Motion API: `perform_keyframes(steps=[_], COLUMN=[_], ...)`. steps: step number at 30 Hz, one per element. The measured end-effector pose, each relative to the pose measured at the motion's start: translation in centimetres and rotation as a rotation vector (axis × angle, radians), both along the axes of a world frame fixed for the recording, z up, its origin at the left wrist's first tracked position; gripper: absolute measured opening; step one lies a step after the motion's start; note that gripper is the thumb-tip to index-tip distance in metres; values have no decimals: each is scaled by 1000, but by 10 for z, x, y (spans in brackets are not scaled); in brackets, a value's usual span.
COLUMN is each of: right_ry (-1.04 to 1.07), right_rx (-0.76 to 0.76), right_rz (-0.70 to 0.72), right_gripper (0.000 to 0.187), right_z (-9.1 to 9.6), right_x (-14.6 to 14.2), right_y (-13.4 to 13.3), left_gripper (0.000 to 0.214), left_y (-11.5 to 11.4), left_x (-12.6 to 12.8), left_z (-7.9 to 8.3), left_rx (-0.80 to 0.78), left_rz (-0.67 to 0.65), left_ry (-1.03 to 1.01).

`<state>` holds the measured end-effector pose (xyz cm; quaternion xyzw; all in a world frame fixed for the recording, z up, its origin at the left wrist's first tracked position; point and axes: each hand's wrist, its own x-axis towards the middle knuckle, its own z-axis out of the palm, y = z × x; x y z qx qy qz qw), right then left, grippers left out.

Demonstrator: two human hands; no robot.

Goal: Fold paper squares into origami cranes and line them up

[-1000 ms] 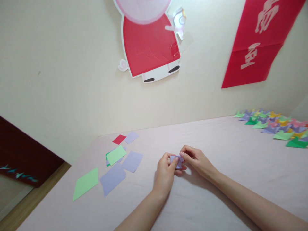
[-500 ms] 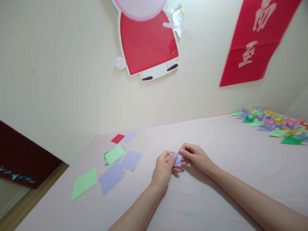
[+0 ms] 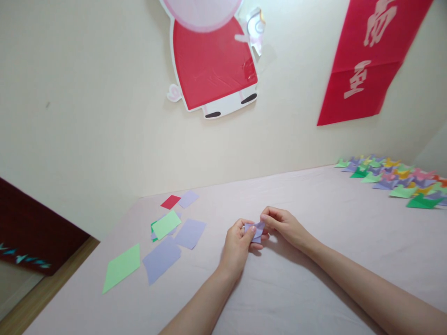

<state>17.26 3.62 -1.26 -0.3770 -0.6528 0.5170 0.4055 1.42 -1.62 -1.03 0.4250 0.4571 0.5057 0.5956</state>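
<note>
the folded purple paper (image 3: 259, 229) sits between the two hands, just above the pale cloth (image 3: 286, 302); the left hand (image 3: 238, 245) grasps it, thumb pressed on top and fingers beneath, the paper lying at one o'clock from that palm. the right hand (image 3: 282, 227) is at two o'clock from the paper, thumb and forefinger appearing to pinch the raised corner, so the paper lies at seven o'clock from those tips. both hands touch it, neither clearly nearer; it looks close to square, with no plain long axis, though the raised corner points toward two o'clock. at one o'clock on the wall, a red banner (image 3: 359, 83) carries pale lettering, slanted and unreadable; no brand or label shows.
</note>
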Motion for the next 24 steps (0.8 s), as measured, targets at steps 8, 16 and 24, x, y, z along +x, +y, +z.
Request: perform_keyframes(steps=[8,16,24], right_ry=[-12,-96,-58], right_rx=[-36,95,25], right_rz=[37,-96,63], right_gripper=[32,32,30], right_z=[1,6,-1], right_x=[-4,5,-5], right_y=[-6,5,-2], left_gripper=[46,42,43], left_y=[1,0,2], left_x=[1,0,0], left_z=[0,-5,-5], left_rx=[-14,31,64], left_rz=[-20,29,9], left_ry=[71,74,71])
